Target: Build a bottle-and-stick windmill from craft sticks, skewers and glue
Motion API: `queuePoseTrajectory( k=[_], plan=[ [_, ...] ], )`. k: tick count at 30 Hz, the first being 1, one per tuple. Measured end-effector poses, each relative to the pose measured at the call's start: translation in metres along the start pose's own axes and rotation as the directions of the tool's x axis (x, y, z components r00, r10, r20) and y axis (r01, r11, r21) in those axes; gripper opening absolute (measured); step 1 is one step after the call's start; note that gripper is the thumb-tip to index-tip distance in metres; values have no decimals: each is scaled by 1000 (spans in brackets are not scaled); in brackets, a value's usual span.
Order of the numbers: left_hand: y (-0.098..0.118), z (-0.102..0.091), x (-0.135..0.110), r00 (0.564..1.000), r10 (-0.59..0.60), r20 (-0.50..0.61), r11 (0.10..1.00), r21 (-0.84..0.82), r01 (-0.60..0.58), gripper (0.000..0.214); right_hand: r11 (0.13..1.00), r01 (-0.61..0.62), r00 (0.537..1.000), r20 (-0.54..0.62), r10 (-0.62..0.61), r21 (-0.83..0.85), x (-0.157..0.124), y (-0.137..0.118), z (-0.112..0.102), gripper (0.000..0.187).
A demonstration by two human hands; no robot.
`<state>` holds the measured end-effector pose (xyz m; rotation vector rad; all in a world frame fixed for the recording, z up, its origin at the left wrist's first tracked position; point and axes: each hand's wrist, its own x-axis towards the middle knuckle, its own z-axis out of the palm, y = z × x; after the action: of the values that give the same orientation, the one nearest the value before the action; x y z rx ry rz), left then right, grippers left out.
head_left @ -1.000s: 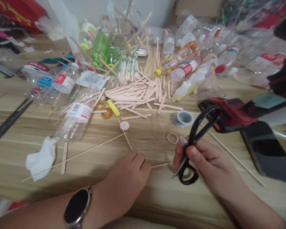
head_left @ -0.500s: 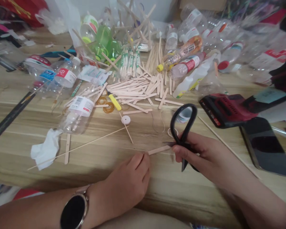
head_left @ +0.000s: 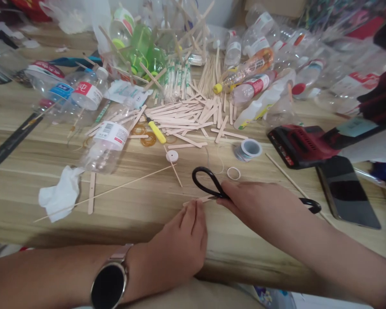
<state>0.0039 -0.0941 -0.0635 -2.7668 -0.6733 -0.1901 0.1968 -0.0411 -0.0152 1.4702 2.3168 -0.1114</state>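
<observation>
Near the table's front edge, my left hand [head_left: 183, 236] is closed, its fingers pressing a flat wooden craft stick [head_left: 199, 200] to the tabletop. My right hand [head_left: 249, 201] grips a pair of black-handled scissors [head_left: 209, 182]. One handle loop sticks out to the left and the other behind the palm. A blade tip touches or lies right over the craft stick's right end; the rest of the blades is hidden by my hand. Beyond my hands lie a small white wheel [head_left: 172, 156] on a thin stick, a white ring [head_left: 233, 173] and a spool [head_left: 248, 149].
A pile of craft sticks [head_left: 183, 116], a yellow-handled screwdriver [head_left: 156, 131] and many plastic bottles [head_left: 106, 141] spread across the table. At right are a red-black power tool [head_left: 302, 146] and a phone [head_left: 349, 191]. A crumpled tissue [head_left: 61, 195] and a long skewer [head_left: 116, 189] lie at left.
My right hand has turned the scissors from upright to nearly flat, bringing the blade onto the craft stick. My left hand has stayed on the stick, which now shows left of its fingertips.
</observation>
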Motion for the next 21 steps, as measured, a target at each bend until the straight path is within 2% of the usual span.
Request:
queuePoseTrajectory(
  k=[6,15,18,21],
  plan=[
    [3,1,-1,999,-22,-30,1000,-16,22,32,999,28,999,24,-27,-33,0,-4,-6,7],
    [-1,1,-3,1000,-11,-13,999,-50,10,33,997,55,998,32,-54,-59,3,-7,-7,11],
    [-5,-4,-3,989,75,-129,985,-145,-94,26,992,80,995,65,-75,-92,5,-9,-13,13],
    [-7,-6,-3,944,175,-279,935,-252,-248,23,985,146,988,65,-141,-94,11,-7,-21,20]
  ],
)
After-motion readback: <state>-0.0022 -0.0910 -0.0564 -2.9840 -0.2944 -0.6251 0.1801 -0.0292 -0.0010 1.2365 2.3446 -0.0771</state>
